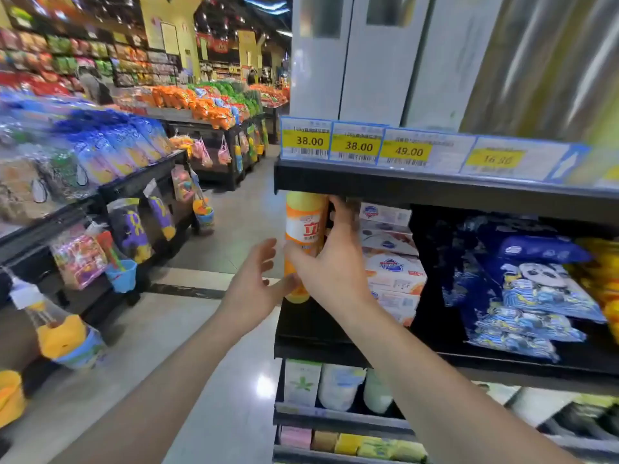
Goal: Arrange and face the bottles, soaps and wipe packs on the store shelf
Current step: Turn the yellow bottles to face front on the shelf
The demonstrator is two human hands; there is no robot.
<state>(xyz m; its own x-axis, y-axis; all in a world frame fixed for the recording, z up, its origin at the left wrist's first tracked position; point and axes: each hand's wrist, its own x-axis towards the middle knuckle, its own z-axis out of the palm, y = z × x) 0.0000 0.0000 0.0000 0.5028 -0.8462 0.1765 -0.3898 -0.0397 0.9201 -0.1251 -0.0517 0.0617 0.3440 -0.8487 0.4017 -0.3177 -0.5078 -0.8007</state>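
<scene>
An orange bottle [305,226] with a white label stands at the left end of the black store shelf [335,343]. My right hand [331,259] grips the bottle from its right side, thumb across the front and fingers reaching behind it. My left hand [253,286] is spread just left of the bottle's base, its fingertips at the lower part of the bottle. Stacked white soap boxes [393,262] sit right of the bottle. Blue wipe packs [536,289] with a panda print lie in a loose pile further right.
Price tags [358,145] line the shelf above, with tall white boxes [378,55] on it. Pouches [338,385] and coloured sponges [351,443] fill the lower shelves. The aisle floor [214,346] lies to the left, with snack displays [100,149] and hanging toys [80,259] beyond.
</scene>
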